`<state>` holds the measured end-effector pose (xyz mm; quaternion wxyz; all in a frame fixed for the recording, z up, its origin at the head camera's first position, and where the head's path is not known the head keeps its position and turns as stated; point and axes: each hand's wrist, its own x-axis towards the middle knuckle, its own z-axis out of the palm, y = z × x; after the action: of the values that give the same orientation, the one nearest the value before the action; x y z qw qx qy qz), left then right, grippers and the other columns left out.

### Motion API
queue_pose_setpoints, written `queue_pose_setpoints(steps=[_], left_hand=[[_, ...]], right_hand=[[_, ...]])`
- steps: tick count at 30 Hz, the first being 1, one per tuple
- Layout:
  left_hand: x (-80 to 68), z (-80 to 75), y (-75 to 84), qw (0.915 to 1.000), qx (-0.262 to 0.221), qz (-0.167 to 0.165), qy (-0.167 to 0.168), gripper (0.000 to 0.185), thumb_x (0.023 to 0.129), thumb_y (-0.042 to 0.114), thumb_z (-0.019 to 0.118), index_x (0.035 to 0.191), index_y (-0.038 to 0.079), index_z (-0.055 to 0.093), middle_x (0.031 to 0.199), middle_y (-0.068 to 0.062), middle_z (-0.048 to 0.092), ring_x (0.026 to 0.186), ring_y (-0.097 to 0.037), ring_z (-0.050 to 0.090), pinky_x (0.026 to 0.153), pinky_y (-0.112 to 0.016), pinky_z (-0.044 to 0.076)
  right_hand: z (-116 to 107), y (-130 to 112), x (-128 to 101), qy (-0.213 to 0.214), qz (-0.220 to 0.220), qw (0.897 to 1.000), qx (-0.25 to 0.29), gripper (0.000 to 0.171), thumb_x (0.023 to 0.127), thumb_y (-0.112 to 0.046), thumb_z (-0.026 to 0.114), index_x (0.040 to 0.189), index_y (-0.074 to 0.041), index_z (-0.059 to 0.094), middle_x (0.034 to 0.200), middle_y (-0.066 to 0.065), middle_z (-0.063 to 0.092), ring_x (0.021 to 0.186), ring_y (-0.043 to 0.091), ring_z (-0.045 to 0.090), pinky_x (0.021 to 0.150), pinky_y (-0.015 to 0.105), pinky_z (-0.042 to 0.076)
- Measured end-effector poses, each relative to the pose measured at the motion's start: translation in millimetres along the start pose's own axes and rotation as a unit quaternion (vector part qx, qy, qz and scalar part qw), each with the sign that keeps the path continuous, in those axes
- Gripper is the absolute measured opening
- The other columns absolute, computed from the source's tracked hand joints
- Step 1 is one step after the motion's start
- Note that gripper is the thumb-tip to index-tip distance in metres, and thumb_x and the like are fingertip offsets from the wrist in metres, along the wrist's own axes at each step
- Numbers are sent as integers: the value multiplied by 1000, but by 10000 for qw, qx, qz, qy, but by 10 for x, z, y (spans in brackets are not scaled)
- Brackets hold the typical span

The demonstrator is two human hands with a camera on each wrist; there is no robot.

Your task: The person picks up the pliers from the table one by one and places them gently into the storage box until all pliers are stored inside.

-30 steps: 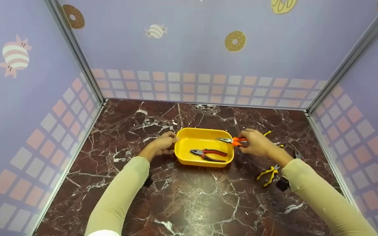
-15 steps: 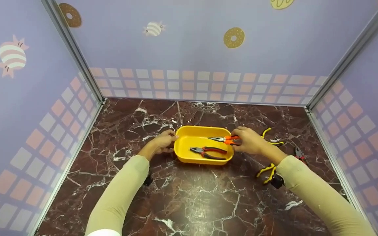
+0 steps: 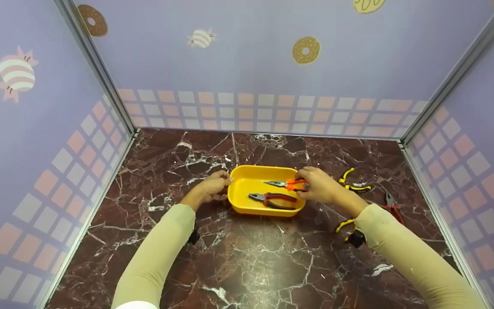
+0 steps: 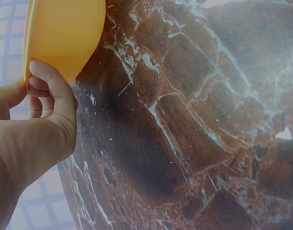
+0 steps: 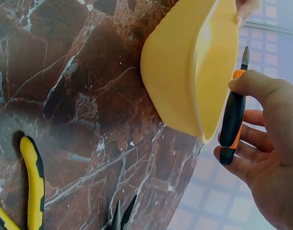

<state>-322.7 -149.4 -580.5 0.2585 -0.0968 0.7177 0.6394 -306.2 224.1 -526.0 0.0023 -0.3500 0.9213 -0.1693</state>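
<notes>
My left hand [image 3: 213,186] pinches the left rim of a yellow plastic tub [image 3: 238,205]; in the left wrist view the thumb and index finger [image 4: 50,76] close on that rim. With my right hand [image 3: 320,185] I grip orange-and-black long-nose pliers [image 3: 290,185] by the handles, over the tub's right side, their tapered nose pointing left. The right wrist view has these pliers [image 5: 235,112] above the tub's rim, thumb on one handle and fingers on the other. Inside the tub lies a pair of red-and-black combination pliers [image 3: 272,201], jaws to the left.
To the right on the dark red marbled surface [image 3: 264,257] lie yellow-and-black pliers [image 3: 352,182], a second yellow-handled pair [image 3: 345,225] partly under my right wrist, and red-handled pliers [image 3: 393,207]. Patterned lilac panels [image 3: 247,64] enclose the back and both sides.
My right hand has moved left with the long-nose pliers, bringing them further over the tub. The left hand stays at the rim, and the combination pliers lie as before.
</notes>
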Motion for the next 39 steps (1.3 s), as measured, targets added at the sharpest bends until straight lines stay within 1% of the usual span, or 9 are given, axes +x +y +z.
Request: queue_pose_setpoints(steps=[3, 10, 15, 22, 27, 33, 39], left_hand=[[12, 1, -4, 10000, -15, 12, 0, 12, 111, 21, 57, 118, 12, 51, 102, -8, 59, 87, -20, 64, 65, -28, 56], [13, 1, -5, 10000, 4, 3, -2, 12, 112, 21, 56, 118, 12, 50, 103, -9, 59, 88, -21, 64, 65, -29, 56], [3, 5, 2, 10000, 24, 37, -80, 13, 111, 22, 56, 119, 12, 51, 102, -9, 60, 86, -19, 64, 64, -28, 56], [-14, -1, -2, 9999, -17, 52, -104, 13, 111, 20, 56, 118, 12, 50, 103, -9, 58, 84, -19, 62, 64, -27, 55], [-16, 4, 5, 9999, -45, 44, -105, 13, 111, 21, 57, 118, 12, 50, 104, -9, 59, 87, -20, 63, 65, -28, 55], [-21, 3, 18, 9999, -19, 84, -149, 14, 111, 21, 57, 119, 12, 50, 103, -8, 58, 86, -19, 63, 71, -30, 57], [6, -16, -16, 9999, -32, 99, -132, 15, 111, 22, 58, 119, 12, 51, 103, -8, 59, 86, -18, 63, 68, -29, 57]], right_hand=[[19, -17, 18, 26, 23, 10000, 20, 45, 85, -23, 86, 120, -2, 69, 112, 14, 67, 98, 32, 65, 87, 51, 56], [92, -52, 78, 105, 21, 9999, 116, 44, 87, -23, 86, 121, -3, 68, 110, 13, 66, 95, 31, 64, 85, 51, 56], [116, -80, 104, 155, 73, 9997, 161, 44, 86, -23, 86, 120, -2, 68, 110, 13, 67, 97, 34, 64, 89, 52, 55], [121, -105, 160, 64, 91, 9998, 181, 46, 89, -26, 84, 125, -1, 68, 117, 15, 67, 108, 36, 64, 96, 53, 53], [158, -99, 194, 82, 21, 9998, 152, 45, 90, -25, 84, 125, -1, 68, 117, 16, 67, 107, 37, 64, 95, 53, 54], [224, -92, 220, 83, 31, 9998, 176, 42, 89, -22, 85, 122, -3, 68, 113, 14, 66, 102, 35, 64, 92, 53, 55], [290, -116, 258, -106, 204, 9995, 212, 40, 90, -24, 84, 121, -4, 67, 117, 14, 66, 106, 34, 63, 96, 52, 53]])
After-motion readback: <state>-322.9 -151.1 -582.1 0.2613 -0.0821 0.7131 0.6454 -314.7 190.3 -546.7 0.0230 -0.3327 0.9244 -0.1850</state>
